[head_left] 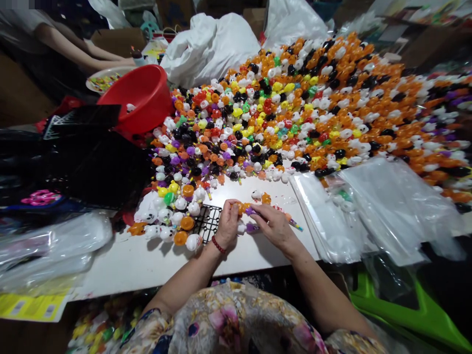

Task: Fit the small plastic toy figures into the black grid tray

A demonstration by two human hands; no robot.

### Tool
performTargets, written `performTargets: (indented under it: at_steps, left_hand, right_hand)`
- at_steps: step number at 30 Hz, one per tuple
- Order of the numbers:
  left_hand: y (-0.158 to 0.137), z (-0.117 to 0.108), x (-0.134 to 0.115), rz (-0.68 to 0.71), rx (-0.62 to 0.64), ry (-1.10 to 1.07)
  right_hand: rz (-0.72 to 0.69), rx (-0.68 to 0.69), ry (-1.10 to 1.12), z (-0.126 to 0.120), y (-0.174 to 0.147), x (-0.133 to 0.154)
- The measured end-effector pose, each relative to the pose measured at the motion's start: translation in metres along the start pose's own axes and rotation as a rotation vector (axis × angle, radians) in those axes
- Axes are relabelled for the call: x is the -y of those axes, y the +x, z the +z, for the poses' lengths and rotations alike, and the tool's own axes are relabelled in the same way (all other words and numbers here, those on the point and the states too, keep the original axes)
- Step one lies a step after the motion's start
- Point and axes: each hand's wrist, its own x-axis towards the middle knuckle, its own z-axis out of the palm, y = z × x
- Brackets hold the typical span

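Note:
Both hands meet above the white table (265,260). My left hand (227,223), with a red bead bracelet on its wrist, pinches a small orange plastic figure (242,208). The fingers of my right hand (275,227) are closed on a small purple piece (250,211) that touches the orange figure; whether the two are joined I cannot tell. Just under my hands lies a white and purple piece (251,227). A white figure (255,195) and an orange figure (266,198) lie beyond my fingers. Right of my right hand is a stick with coloured bands (296,225).
A large heap of small plastic figures (287,118) covers the back and right. Clear plastic bags (320,216) lie at the right. A black grid (208,221) and a cluster of figures (177,216) are at the left, behind them a red basin (147,93). Another person's arm (73,49) shows.

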Motion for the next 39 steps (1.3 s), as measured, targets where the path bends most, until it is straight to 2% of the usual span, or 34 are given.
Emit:
performTargets:
  at_steps: [4, 9, 13, 16, 19, 24, 30, 34, 37, 39]
  left_hand:
    - [0.001, -0.005, -0.001, 0.089, 0.022, 0.113]
    - [0.0, -0.004, 0.001, 0.121, 0.055, 0.163]
    - [-0.004, -0.003, 0.008, 0.123, -0.025, 0.209]
    - [-0.002, -0.005, 0.008, 0.124, -0.004, 0.217]
    - [0.004, -0.006, 0.002, 0.075, 0.044, 0.128]
    - [0.008, -0.005, -0.005, -0.057, 0.06, 0.019]
    - [0.004, -0.006, 0.0, 0.07, 0.004, 0.139]
    - [0.006, -0.006, 0.006, 0.055, 0.038, 0.136]
    - [0.011, -0.007, 0.009, 0.096, -0.102, 0.158]
    - [0.014, -0.009, 0.012, 0.144, -0.233, 0.251]
  right_hand:
    - [0.028, 0.002, 0.038, 0.001, 0.001, 0.001]
    - [0.078, 0.041, 0.074, 0.002, 0.001, 0.003]
    - [0.027, 0.0, -0.011, 0.012, 0.002, 0.006]
    - [0.005, 0.022, -0.008, 0.013, 0.006, 0.004]
    - [0.068, 0.079, 0.117, 0.008, 0.01, -0.004]
    - [0.203, 0.065, 0.26, 0.008, 0.012, -0.007]
    - [0.158, 0.046, 0.159, 0.024, 0.008, 0.0]
    - [0.084, 0.087, 0.077, 0.011, 0.015, -0.008]
    - [-0.053, -0.002, -0.128, -0.002, 0.039, -0.015]
    - [-0.048, -0.016, -0.295, -0.002, 0.065, -0.017]
